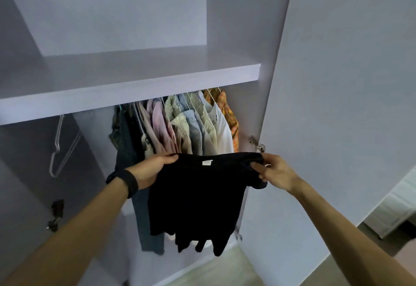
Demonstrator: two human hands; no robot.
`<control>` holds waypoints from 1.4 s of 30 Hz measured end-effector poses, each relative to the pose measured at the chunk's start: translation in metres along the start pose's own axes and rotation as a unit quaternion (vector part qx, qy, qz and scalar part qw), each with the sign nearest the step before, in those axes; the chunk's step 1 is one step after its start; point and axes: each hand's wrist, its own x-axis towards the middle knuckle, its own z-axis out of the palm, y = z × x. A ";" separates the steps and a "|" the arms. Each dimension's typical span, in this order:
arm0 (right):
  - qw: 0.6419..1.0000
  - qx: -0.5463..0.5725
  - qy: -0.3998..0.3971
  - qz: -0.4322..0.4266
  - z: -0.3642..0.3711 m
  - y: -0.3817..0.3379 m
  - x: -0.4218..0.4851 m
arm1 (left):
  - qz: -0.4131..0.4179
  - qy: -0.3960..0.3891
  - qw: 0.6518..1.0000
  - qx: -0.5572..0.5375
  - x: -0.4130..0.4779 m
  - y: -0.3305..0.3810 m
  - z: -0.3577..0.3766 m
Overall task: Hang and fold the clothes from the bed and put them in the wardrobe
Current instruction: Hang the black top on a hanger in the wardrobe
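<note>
Dim, bluish indoor light; soft overall blur; wide-angle bending at edges; black shirt (198, 198) detail lost.

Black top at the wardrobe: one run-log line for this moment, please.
left hand: grips black top | right hand: pinches black top | hung clothes: behind it | spare hanger: hanging alone, bare
</note>
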 end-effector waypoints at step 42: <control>0.949 -0.010 -0.251 -0.189 0.400 -0.251 0.096 | -0.189 0.414 0.357 0.815 -0.192 -0.058 -0.133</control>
